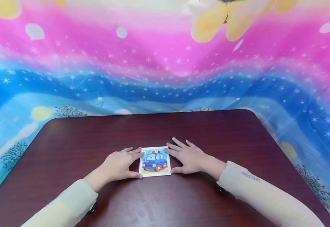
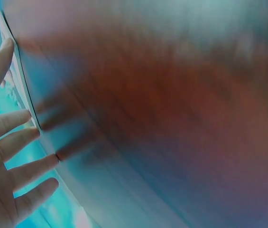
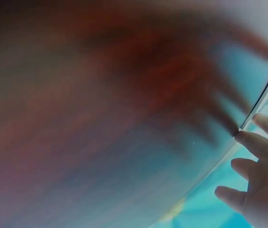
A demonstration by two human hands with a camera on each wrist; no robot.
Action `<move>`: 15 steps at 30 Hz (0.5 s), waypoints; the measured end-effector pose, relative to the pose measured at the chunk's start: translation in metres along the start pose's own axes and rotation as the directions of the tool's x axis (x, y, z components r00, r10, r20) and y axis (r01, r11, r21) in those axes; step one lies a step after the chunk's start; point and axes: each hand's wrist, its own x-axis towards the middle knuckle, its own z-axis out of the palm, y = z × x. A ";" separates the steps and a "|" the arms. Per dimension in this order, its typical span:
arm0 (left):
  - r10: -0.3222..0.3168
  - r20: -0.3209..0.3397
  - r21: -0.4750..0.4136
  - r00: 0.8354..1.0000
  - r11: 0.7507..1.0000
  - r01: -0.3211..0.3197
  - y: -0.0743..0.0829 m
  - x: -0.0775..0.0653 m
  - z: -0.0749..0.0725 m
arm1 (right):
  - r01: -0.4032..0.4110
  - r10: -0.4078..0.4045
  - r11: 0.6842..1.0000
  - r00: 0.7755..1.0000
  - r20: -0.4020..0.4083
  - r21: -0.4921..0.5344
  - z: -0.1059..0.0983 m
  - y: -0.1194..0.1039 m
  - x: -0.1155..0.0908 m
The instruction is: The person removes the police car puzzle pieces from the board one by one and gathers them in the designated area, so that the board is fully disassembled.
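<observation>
A small square picture board (image 1: 155, 161) with a white border lies flat on the table, showing a blue cartoon car with red and yellow wheels. My left hand (image 1: 119, 164) rests beside it, thumb at the near left corner and index finger at the far left one. On the opposite side, my right hand (image 1: 191, 159) touches the right edge with thumb and index finger, its other fingers spread. In the left wrist view the left fingers (image 2: 22, 145) look extended against the table; the right fingers (image 3: 254, 142) appear likewise in the right wrist view.
The dark red-brown table (image 1: 96, 135) has a glossy surface and rounded far corners. Behind and around it hangs a pink and blue cloth (image 1: 165, 69) printed with snowflakes. Pale sleeves cover both forearms.
</observation>
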 end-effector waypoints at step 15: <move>0.057 -0.016 0.029 0.998 0.998 -0.056 0.027 -0.009 0.003 | 0.058 -0.059 0.998 0.998 -0.027 -0.021 0.008 0.000 -0.028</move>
